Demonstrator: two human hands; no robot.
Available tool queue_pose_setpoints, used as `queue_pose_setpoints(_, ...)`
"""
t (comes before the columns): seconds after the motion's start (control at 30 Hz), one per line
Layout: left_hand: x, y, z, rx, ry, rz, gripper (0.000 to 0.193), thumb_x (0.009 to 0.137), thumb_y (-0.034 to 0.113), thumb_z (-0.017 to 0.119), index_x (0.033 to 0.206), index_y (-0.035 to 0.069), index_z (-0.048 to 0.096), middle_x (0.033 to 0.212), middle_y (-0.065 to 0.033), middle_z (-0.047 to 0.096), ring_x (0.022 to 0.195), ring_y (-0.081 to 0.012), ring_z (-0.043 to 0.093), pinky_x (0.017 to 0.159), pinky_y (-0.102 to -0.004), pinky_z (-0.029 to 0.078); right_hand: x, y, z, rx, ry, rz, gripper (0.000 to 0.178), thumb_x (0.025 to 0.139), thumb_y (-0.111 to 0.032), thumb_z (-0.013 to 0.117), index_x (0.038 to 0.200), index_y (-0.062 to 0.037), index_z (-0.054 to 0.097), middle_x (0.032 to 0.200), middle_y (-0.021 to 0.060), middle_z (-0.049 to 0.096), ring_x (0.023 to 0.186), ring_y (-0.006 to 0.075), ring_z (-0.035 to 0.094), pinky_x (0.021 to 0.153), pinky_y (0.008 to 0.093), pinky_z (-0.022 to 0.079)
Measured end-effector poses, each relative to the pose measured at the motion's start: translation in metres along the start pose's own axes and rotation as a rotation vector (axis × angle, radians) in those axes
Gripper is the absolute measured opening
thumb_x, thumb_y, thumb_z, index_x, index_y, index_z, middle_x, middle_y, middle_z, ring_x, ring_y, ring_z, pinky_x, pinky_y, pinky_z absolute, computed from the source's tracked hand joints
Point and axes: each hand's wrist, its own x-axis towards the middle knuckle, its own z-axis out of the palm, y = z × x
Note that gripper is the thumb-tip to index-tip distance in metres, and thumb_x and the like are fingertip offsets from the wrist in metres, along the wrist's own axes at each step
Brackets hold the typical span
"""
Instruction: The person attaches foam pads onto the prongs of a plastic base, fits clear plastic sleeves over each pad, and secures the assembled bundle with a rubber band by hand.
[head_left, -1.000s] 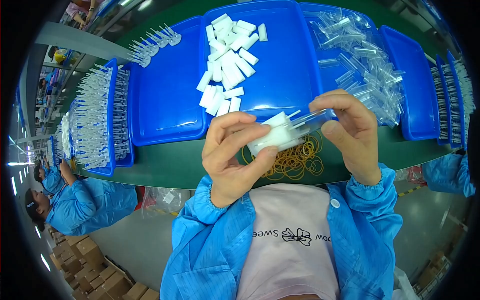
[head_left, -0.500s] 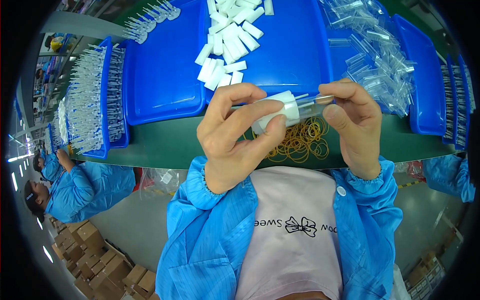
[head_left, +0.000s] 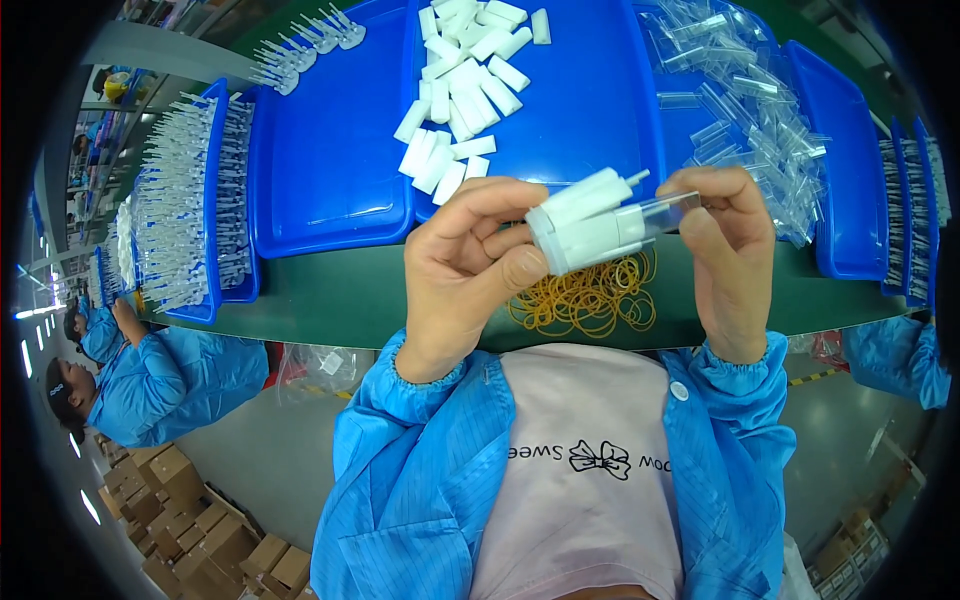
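Observation:
My left hand (head_left: 465, 270) pinches the round clear base of an assembly between thumb and fingers. Several white blocks (head_left: 590, 220) stand out from that base, pointing right, and a thin white rod shows beyond their ends. My right hand (head_left: 730, 240) grips the outer end of a clear plastic sleeve (head_left: 665, 212) between thumb and fingers. The sleeve's other end meets the lower white block; how far it reaches over it I cannot tell. Below the assembly, a heap of tan rubber bands (head_left: 590, 300) lies on the green tabletop (head_left: 350, 290).
Loose white blocks (head_left: 465, 90) lie in the middle blue tray (head_left: 580, 110). Clear sleeves (head_left: 770, 130) fill the right one. Rods on round bases (head_left: 320, 45) stand behind the left tray (head_left: 330, 150); racks of rods (head_left: 190, 200) flank it. Co-workers (head_left: 150, 375) sit at left.
My left fingers have moved from around the white blocks to the base, and the blocks now spread apart. My right hand has shifted slightly right, still holding the sleeve.

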Motion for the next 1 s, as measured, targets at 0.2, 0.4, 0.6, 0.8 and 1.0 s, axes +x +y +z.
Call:
queue_pose_setpoints(0.2,-0.002,-0.004,-0.002,0.121,-0.127,-0.077,0.033,0.074,0.001,0.073,0.105,-0.004,0.062,0.107,-0.0115,0.053,0.092,-0.0181,0.059,0.08,-0.0283,0.053,-0.021,0.004,-0.007,0.009,0.03,0.019,0.017,0.083,-0.007,0.066,0.096,-0.0029,0.057,0.093,0.007,0.058,0.088,0.0128,0.055,0.08,0.0255,0.043)
queue_pose_setpoints(0.4,-0.007,-0.005,0.007,0.07,-0.174,-0.138,0.035,0.07,0.0,0.076,0.102,-0.003,0.063,0.104,-0.0116,0.054,0.091,-0.0182,0.06,0.079,-0.0275,0.054,-0.03,-0.002,0.003,-0.02,0.008,0.008,0.015,0.081,-0.007,0.068,0.092,-0.0018,0.06,0.091,0.0076,0.058,0.085,0.0135,0.055,0.077,0.0267,0.044)
queue_pose_setpoints(0.6,-0.007,-0.012,0.01,0.065,-0.156,-0.107,0.043,0.068,-0.001,0.077,0.107,-0.003,0.059,0.105,-0.0112,0.055,0.092,-0.0188,0.06,0.081,-0.0286,0.055,-0.033,0.001,0.001,-0.065,0.028,-0.004,0.014,0.081,-0.006,0.068,0.092,-0.0008,0.061,0.092,0.0082,0.058,0.084,0.0138,0.055,0.077,0.027,0.044)
queue_pose_setpoints(0.8,-0.005,-0.014,0.015,0.109,-0.062,-0.049,0.047,0.07,-0.004,0.075,0.112,-0.003,0.054,0.104,-0.0109,0.057,0.093,-0.0181,0.061,0.08,-0.0279,0.054,-0.032,-0.003,0.001,-0.155,0.068,-0.104,0.015,0.079,-0.004,0.069,0.091,-0.0003,0.062,0.093,0.0089,0.059,0.085,0.0139,0.054,0.076,0.0272,0.043)
queue_pose_setpoints(1.0,-0.003,-0.017,0.01,-0.129,-0.145,-0.229,0.048,0.076,-0.001,0.072,0.118,-0.004,0.05,0.105,-0.0163,0.062,0.093,-0.0194,0.063,0.081,-0.0277,0.053,-0.017,-0.01,0.0,-0.587,0.032,-0.39,0.021,0.068,-0.002,0.074,0.087,-0.0029,0.067,0.087,0.0084,0.062,0.084,0.0184,0.053,0.074,0.0292,0.04)
